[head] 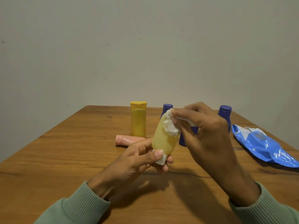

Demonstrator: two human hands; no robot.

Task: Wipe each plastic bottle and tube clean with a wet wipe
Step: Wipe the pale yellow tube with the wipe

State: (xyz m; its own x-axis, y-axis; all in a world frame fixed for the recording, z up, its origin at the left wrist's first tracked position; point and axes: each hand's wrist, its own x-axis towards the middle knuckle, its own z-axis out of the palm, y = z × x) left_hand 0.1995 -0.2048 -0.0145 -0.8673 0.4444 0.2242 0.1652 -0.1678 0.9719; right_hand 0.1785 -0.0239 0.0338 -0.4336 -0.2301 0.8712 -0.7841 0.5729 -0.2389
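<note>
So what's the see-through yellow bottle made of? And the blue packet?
The pale yellow bottle looks like cloudy, half-clear plastic, since light shows through it. The blue packet looks like thin glossy plastic film: it is crinkled with bright glints, though foil lining can't be ruled out.

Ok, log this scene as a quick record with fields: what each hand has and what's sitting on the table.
left hand: grips pale yellow bottle, white cap pointing down
right hand: pinches wet wipe against the bottle's upper end
upright on table: yellow bottle, purple bottle, second purple bottle
lying down: pink tube, by the yellow bottle's base
right side: blue wipes pack, lying flat
</note>
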